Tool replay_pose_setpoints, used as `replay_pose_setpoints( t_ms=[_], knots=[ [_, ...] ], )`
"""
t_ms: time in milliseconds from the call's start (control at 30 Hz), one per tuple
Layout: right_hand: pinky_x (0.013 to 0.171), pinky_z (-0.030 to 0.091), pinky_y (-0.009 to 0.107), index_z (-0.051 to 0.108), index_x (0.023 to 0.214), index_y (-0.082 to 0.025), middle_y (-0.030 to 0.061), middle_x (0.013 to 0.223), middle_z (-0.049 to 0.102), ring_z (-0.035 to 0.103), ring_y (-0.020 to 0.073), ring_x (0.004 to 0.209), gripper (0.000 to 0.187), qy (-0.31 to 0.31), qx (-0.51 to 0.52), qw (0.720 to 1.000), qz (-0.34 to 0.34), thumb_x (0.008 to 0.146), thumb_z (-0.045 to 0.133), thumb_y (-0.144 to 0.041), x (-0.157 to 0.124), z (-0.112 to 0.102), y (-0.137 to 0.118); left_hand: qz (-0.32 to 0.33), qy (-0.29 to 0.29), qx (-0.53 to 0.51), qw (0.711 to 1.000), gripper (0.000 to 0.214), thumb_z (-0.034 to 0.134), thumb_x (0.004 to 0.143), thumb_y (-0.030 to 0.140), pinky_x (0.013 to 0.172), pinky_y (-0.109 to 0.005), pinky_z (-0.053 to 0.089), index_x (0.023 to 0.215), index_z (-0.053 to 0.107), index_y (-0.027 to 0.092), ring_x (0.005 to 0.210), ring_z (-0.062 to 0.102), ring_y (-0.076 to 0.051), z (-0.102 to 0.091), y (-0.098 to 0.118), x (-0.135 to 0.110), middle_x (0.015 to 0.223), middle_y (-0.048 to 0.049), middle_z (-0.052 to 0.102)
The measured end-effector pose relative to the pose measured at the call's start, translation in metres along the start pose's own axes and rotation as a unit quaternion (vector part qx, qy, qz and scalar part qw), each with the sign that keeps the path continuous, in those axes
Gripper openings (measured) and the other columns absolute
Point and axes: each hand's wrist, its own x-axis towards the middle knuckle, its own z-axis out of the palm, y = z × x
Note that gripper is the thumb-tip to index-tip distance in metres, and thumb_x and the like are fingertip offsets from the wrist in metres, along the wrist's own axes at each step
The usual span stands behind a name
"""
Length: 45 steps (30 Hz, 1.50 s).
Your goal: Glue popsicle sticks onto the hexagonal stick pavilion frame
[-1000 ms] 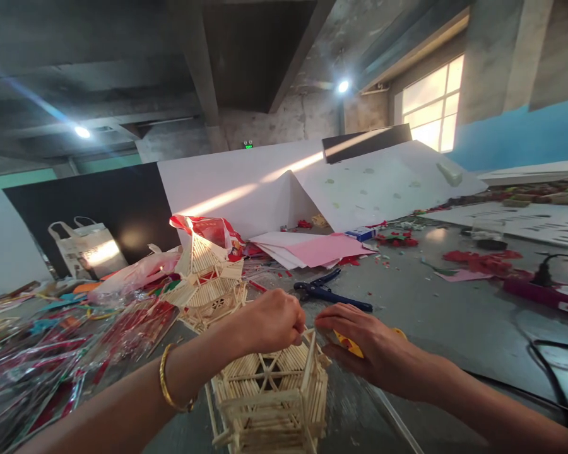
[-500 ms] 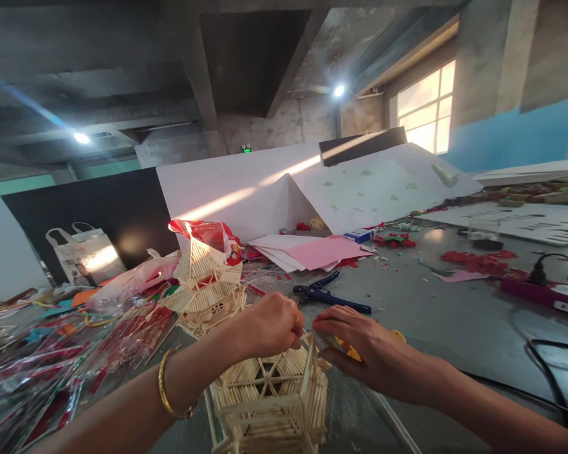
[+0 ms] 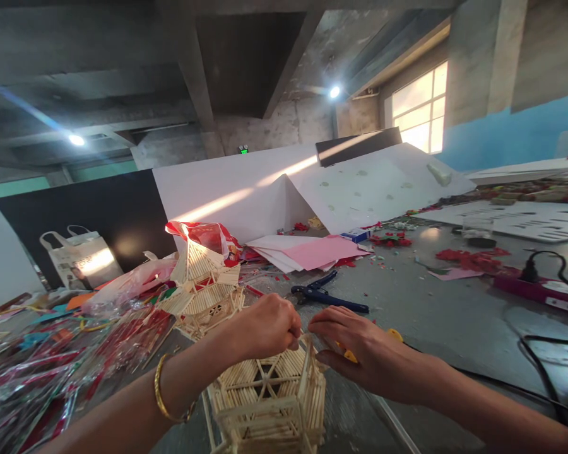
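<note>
My left hand (image 3: 269, 323) is closed, thumb and fingers pinched together above the far right part of a model built of thin wooden sticks (image 3: 265, 403). What the fingers hold, if anything, is hidden. Facing it from the right, my right hand (image 3: 355, 340) has its fingers stretched out and the thumb apart, close to the model's right upper edge. Partly behind that hand is a yellow object (image 3: 394, 335), its kind hidden. A taller tiered stick tower with a pointed roof (image 3: 201, 271) stands beyond my left forearm.
A dark blue hand cutter (image 3: 329, 296) lies past my hands. Clear-wrapped coloured strips (image 3: 52, 372) cover the left side. Pink paper (image 3: 324, 251) and white sheets lie at the back. On the right are a purple power strip (image 3: 539, 294) and black cables (image 3: 539, 366).
Both hands hold nearly the same pose over the stick model. The whole view has shifted slightly, so things appear a little further left.
</note>
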Motion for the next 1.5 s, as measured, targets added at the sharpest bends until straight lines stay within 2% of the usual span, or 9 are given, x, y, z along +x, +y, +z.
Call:
replay_pose_setpoints(
  t_ms=[500,900,1500],
  knots=[
    [0.085,0.041,0.032,0.056,0.109,-0.019,0.0081,0.103,0.057,0.051,0.0183,0.097,0.027,0.007,-0.006,1.000,-0.005,0.086,0.049,-0.030,0.0024,-0.0013,-0.0012,0.008,-0.001,0.002,1.000,0.018,0.055,0.068,0.011,0.057,-0.018,0.039,0.074,0.072,0.016,0.061,0.056,-0.011,0.0005,-0.0012,0.0002,0.067,-0.0023,0.068],
    [0.086,0.041,0.032,0.056,0.108,-0.018,0.0085,0.104,0.056,0.051,0.0181,0.098,0.027,0.014,-0.004,1.000,-0.007,0.085,0.050,-0.029,0.0005,-0.0012,-0.0024,0.017,0.000,0.000,1.000,0.020,0.053,0.065,0.008,0.055,-0.018,0.036,0.067,0.071,0.017,0.057,0.053,-0.010,0.0005,-0.0017,0.0003,0.059,0.0000,0.065],
    [0.086,0.040,0.031,0.056,0.109,-0.017,0.0087,0.103,0.057,0.051,0.0178,0.097,0.028,0.022,-0.003,1.000,-0.008,0.083,0.053,-0.029,-0.0015,-0.0020,-0.0034,0.024,0.011,-0.020,0.999,0.019,0.053,0.066,0.009,0.054,-0.018,0.035,0.067,0.071,0.017,0.056,0.052,-0.009,0.0043,-0.0040,0.0004,0.059,0.0012,0.064]
  ],
)
